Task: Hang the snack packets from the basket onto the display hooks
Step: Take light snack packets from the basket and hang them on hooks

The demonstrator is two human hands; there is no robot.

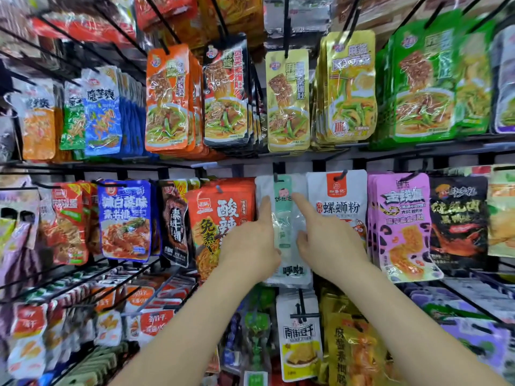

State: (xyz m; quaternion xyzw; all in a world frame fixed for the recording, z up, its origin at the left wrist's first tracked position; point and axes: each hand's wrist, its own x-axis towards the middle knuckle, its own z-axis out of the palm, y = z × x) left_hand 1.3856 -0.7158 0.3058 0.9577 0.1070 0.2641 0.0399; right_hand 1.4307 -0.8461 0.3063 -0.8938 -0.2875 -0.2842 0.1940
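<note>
Straight ahead, my head camera shows a wall of snack packets hanging from black display hooks in three rows. At the centre hangs the one I am working on, a white green-striped packet (287, 218) in the middle row. Its top hole sits on a black hook (276, 176) at its 12 o'clock.

Both of my bare forearms reach up from the 6 o'clock edge of the view. My left hand (250, 243) rests on the packet's left edge, at its 9 o'clock, with the index finger stretched straight up along the front. My right hand (331, 243) sits at the packet's 3 o'clock. Its index finger is straight and angled toward 11 o'clock, the tip touching the packet near the top of the green stripe, and its thumb points toward the packet. I can see no fingers of either hand wrapped round the packet, though the remaining fingers are tucked out of sight behind the knuckles.

Just beside the packet at 9 o'clock hangs a red-orange packet (220, 215), partly covered by my left hand. At 3 o'clock hangs a red-labelled packet (338, 196), white, its edge against the striped one, and pink packets (401, 218) hang farther right. A yellow packet (287, 101) hangs at 12 o'clock in the row above. A white-and-yellow packet (299, 341) hangs at 6 o'clock in the row below.
</note>
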